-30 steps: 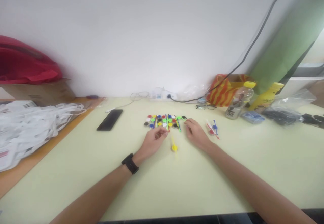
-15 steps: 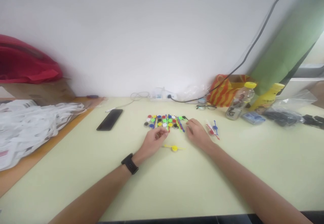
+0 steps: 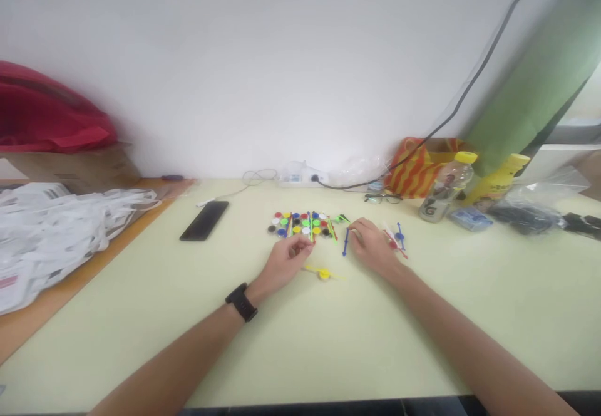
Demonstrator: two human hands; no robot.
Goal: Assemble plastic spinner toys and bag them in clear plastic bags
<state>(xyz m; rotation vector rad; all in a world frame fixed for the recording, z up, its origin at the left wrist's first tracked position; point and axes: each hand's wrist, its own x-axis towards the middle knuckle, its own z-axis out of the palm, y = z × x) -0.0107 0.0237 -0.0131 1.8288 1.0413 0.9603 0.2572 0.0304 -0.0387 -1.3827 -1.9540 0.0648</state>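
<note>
Pinching blue arrow (image 3: 346, 244), right hand (image 3: 372, 246) curled

- discs (image 3: 284, 222): red, white, blue, green, yellow, black
- arrows (image 3: 313, 223) among them: red, blue, green
- separate arrow (image 3: 345, 245): blue
- spinner (image 3: 323, 274): all yellow
- phone (image 3: 205, 221), watch (image 3: 243, 303): black
- carrier bag (image 3: 404, 176): orange-red, yellow stripes
- clear bottle (image 3: 441, 195): yellow cap (image 3: 466, 158)
- other bottle (image 3: 493, 183): yellow
- tabletop (image 3: 263, 366): pale yellow-green
- wall (image 3: 282, 65): whitish grey
- soft bag (image 3: 51, 115): red
- curtain (image 3: 521, 90): green
- cable (image 3: 483, 65): dark grey
</note>
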